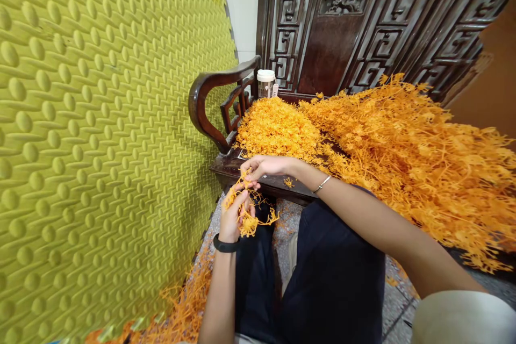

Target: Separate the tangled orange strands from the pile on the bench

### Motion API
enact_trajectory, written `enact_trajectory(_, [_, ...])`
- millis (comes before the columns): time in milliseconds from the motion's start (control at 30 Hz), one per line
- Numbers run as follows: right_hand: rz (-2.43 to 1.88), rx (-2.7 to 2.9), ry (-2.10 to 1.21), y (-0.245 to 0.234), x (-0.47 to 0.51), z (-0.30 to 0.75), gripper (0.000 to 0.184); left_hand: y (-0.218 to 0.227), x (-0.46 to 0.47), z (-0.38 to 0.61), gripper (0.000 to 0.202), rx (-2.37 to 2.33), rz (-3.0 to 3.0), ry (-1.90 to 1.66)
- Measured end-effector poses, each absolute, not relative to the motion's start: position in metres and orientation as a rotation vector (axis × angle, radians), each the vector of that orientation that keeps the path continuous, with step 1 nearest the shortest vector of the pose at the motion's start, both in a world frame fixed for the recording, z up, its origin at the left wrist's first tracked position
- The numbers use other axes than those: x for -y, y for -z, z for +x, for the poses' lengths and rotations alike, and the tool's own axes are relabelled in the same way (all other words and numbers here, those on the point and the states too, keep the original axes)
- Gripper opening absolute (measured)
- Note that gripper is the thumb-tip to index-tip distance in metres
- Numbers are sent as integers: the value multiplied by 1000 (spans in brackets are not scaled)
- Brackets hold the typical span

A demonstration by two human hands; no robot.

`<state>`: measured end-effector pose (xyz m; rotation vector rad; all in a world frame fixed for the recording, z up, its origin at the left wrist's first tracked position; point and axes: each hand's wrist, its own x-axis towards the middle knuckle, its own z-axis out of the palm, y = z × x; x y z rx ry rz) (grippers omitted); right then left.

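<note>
I see the orange plastic sprig (248,219) just below the centre of the frame, held between both hands over my lap. My left hand (233,221) sits under and to the left of it, fingers curled shut around its lower clump, and is the nearer hand to its bulk. My right hand (264,166) reaches in from the upper right, fingertips pinched together on the sprig's top end. So the sprig's long axis runs roughly up and down in the frame, tilted slightly left at the top, from one hand to the other. Just beyond the hands is the front edge of a dark carved wooden bench (226,169), heaped with a pile of orange sprigs (403,140) across the centre and right. A white-lidded jar (266,83) stands at the bench's back corner. A yellow-green bumpy mat (100,118) fills the left, with loose orange scraps (185,306) on the floor at its foot.
</note>
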<state>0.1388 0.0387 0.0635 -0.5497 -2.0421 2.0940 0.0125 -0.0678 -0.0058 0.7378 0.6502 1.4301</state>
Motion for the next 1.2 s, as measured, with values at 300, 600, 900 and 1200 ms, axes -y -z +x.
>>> enact_trajectory(300, [-379,1663,-2321,-56,-20,125,15,0,70,5,7,-521,707,-1408])
enact_trajectory(600, [-307,1476,-2436,-50,-6,120,25,4,72,-3,12,-407,654,-1307])
enact_trajectory(900, [-264,1380,-2524,-46,2,113,27,14,71,-14,12,-425,691,-1267])
enact_trajectory(1200, [-191,1395,-2528,-42,12,108,29,21,76,-26,13,-391,749,-1278])
